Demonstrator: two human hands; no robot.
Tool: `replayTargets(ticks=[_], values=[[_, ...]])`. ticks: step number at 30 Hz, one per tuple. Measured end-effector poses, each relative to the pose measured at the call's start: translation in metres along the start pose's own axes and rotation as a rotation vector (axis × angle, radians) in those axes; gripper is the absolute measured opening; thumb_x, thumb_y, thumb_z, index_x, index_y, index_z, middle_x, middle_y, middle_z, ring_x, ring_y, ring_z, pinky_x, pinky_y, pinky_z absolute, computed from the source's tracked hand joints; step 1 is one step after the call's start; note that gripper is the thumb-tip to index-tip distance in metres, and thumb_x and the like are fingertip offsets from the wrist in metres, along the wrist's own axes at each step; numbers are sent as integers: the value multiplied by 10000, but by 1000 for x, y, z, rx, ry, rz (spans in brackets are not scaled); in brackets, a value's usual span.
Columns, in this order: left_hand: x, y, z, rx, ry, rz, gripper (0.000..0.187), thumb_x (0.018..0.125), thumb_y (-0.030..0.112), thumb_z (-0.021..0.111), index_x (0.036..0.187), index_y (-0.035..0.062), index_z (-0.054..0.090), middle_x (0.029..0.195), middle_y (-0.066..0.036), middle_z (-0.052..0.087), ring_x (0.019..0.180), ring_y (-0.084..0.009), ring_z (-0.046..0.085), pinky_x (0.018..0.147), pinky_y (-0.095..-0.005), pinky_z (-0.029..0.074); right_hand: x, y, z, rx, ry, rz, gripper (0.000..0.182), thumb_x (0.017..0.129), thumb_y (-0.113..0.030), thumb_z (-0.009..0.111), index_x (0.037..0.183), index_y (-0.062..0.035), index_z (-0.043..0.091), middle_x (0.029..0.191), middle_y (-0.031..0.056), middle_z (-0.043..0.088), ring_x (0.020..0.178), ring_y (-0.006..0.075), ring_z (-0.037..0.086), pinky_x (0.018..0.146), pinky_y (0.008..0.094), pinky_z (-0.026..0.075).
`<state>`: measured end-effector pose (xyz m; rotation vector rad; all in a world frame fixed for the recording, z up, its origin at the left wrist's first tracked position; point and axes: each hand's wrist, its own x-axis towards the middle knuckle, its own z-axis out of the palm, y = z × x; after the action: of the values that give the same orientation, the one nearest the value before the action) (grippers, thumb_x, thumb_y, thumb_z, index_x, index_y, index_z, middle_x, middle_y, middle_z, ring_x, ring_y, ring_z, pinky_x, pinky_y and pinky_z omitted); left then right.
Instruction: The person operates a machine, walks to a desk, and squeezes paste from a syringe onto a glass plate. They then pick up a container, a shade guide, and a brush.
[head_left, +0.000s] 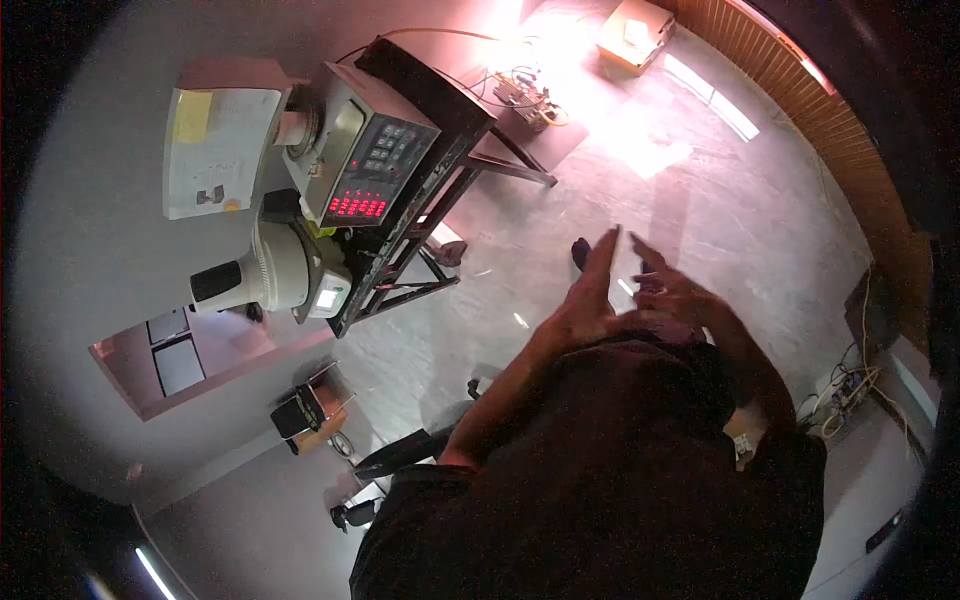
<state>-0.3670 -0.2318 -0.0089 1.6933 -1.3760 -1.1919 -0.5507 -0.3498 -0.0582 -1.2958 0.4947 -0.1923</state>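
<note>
My left hand (590,298) is held out before my dark shirt (620,460), its fingers stretched forward and nothing visible in it. Close beside it, my right hand (672,297) has its fingers apart and also appears to hold nothing. The fingertips of both hands come near each other, with a bright strip of floor (520,290) showing between them. Both hands are in mid-air, away from the bench. Part of each palm is hidden from this angle.
At left, a black metal-framed bench (430,190) bears a control box (370,150) with red digits and a pale device (280,265) with a small lit screen. A chair (310,415) stands beyond. Cables (850,395) lie at right; a cardboard box (637,35) sits at top.
</note>
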Motion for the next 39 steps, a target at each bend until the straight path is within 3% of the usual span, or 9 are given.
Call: replayTargets(ticks=[6, 15, 20, 25, 26, 28, 31, 33, 39], values=[[15, 25, 13, -155, 87, 179, 1206, 756, 317, 875, 1602, 131, 35, 1641, -247, -17, 1517, -429, -2, 1130, -593, 327, 34, -5, 43, 203, -48, -180, 524, 986, -344, 621, 1423, -84, 490, 1441, 166, 487, 1262, 285, 538, 1001, 443, 495], [-8, 41, 5, -274, 15, -67, 863, 809, 262, 832, 1494, 83, 338, 1391, -199, 467, 1284, -333, 493, 1037, -484, 465, 40, -21, 58, 357, -155, -179, 443, 992, -288, 614, 1362, -57, 540, 1405, 177, 497, 1247, 287, 547, 1003, 452, 506], [-19, 26, -1, -189, 160, -156, 709, 894, 446, 714, 1384, 8, 451, 1296, -214, 537, 1189, -344, 561, 978, -463, 494, 62, -21, 74, 392, -184, -219, 400, 994, -257, 611, 1329, -42, 567, 1385, 183, 503, 1239, 288, 552, 1004, 456, 512], [-19, -16, -13, -146, 424, 115, 355, 997, 319, 567, 1109, -14, 523, 1086, -153, 531, 984, -260, 555, 854, -394, 460, 76, -59, 115, 362, -143, -201, 368, 1000, -227, 604, 1308, -29, 574, 1342, 167, 533, 1182, 267, 583, 980, 435, 524], [-23, -22, -22, -238, 402, 71, 383, 1013, 343, 529, 1131, -21, 526, 1083, -161, 540, 991, -270, 561, 863, -400, 459, 75, -82, 126, 262, -110, -226, 360, 1011, -252, 590, 1285, -20, 582, 1296, 157, 571, 1148, 252, 598, 947, 419, 534], [-35, -43, -36, -418, 390, 58, 473, 1022, 418, 481, 1202, -17, 532, 1133, -183, 552, 1030, -298, 572, 893, -432, 455, 92, -66, 154, 604, -49, 238, 373, 1021, -287, 571, 1274, -13, 582, 1243, 142, 602, 1119, 240, 605, 924, 399, 535], [-62, -76, -58, -614, 391, 139, 533, 1013, 470, 480, 1239, -9, 545, 1176, -207, 563, 1060, -329, 583, 914, -463, 456, 114, -45, 196, 524, -76, 180, 382, 1042, -289, 520, 1250, 29, 560, 1190, 162, 632, 1045, 244, 631, 956, 404, 530], [-87, -77, -81, -542, 341, 110, 535, 1010, 471, 487, 1229, -12, 554, 1167, -217, 571, 1059, -341, 588, 913, -470, 461, 123, -41, 221, 403, -137, 48, 373, 1043, -296, 505, 1243, 12, 567, 1171, 151, 640, 1025, 256, 637, 958, 414, 522], [-149, -74, -145, -22, 190, -49, 540, 1003, 476, 510, 1196, -23, 579, 1138, -248, 596, 1053, -377, 601, 909, -489, 477, 152, -70, 288, 619, -100, 430, 369, 1007, -295, 537, 1228, -2, 581, 1172, 168, 637, 1081, 303, 613, 963, 445, 509]])
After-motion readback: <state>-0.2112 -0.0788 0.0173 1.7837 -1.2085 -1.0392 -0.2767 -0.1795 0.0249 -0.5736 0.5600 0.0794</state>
